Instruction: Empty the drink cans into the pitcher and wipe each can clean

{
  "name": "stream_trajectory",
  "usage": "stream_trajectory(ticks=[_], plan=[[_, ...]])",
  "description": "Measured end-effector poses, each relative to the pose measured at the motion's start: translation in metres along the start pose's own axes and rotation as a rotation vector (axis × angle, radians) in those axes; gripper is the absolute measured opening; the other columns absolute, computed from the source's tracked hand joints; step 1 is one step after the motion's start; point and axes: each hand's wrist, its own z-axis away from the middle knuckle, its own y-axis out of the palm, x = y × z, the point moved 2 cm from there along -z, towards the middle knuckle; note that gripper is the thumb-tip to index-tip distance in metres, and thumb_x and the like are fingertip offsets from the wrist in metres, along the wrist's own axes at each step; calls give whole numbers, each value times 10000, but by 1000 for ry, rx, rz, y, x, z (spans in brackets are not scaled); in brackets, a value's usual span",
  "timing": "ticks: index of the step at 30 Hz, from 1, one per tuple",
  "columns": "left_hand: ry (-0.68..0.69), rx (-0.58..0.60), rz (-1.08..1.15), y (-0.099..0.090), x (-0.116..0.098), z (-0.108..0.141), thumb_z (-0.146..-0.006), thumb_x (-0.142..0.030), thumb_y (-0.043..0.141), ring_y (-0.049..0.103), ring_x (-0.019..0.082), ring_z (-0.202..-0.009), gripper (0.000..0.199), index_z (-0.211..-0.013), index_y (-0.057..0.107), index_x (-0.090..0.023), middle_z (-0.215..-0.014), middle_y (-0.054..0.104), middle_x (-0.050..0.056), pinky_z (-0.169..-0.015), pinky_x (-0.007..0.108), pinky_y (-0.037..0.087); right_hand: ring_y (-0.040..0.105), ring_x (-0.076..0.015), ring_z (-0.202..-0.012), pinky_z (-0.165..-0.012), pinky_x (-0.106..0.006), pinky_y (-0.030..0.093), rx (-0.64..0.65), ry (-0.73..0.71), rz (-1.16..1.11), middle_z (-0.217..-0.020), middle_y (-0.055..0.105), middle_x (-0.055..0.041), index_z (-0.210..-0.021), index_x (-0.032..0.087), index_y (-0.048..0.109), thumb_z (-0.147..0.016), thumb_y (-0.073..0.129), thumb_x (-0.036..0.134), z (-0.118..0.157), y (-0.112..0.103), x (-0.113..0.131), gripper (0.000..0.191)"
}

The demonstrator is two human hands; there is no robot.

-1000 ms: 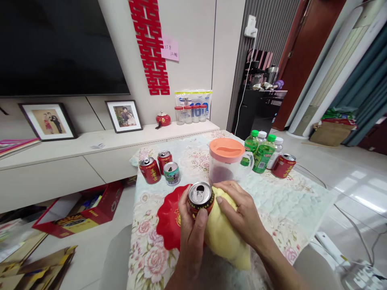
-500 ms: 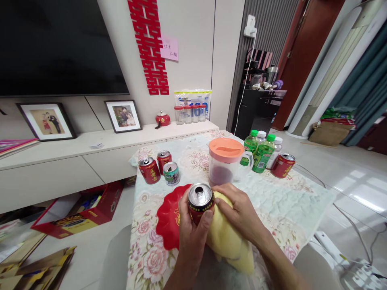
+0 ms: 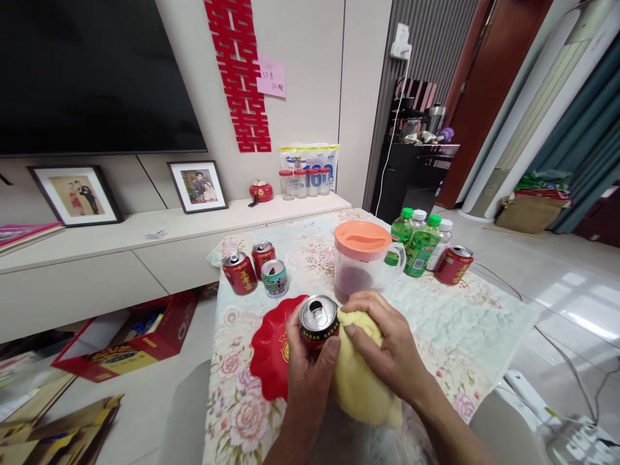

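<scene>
My left hand (image 3: pixel 310 381) is wrapped around a red drink can (image 3: pixel 317 320) with an opened silver top, held upright above the table. My right hand (image 3: pixel 382 336) grips a soft yellow cloth (image 3: pixel 361 381), pressing its upper edge against the can's right side near the rim. The cloth's lower part hangs down between my forearms. Behind and left of the can lies a red scalloped plate (image 3: pixel 266 355), partly covered by my left hand. Just beyond my hands stands a clear plastic pitcher (image 3: pixel 356 274) with an orange lid.
Two red cans (image 3: pixel 239 274) and a small green-and-white can (image 3: pixel 274 279) stand at the table's left. Green-capped bottles (image 3: pixel 420 248) and another red can (image 3: pixel 454 265) stand at the right. A flowered tablecloth (image 3: pixel 247 413) covers the table. An open red box (image 3: pixel 135 342) sits on the floor.
The can has shifted slightly left. My right hand has moved a little right with the cloth, which now bunches higher, its lower end drawn up.
</scene>
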Motion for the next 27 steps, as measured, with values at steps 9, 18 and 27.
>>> stream_trajectory(ticks=[9,18,27], plan=[[-71,-55,266,9,-4,4,-790,-500,805,704,303,-1147,712,-1366,462,-260,-1268,702,104,-996,417,570,655,-218,-916,-823,-358,512,260,240,102,-964,672,-45,-978,227,611,-849,531,115,1,14,-31,188],[-25,12,64,4,-1,5,-902,-497,671,553,320,-1386,630,-1431,448,-237,-1444,608,130,-1111,402,497,650,-228,-950,-868,-384,489,255,296,126,-986,682,-65,-998,187,665,-879,533,127,1,15,-39,188],[86,-8,-82,0,-5,2,-851,-479,738,610,306,-1292,653,-1405,477,-253,-1422,615,112,-1062,409,516,648,-174,-1012,-888,-301,484,-40,48,-63,-1071,682,-35,-1097,243,660,-962,597,204,3,-3,-3,154]])
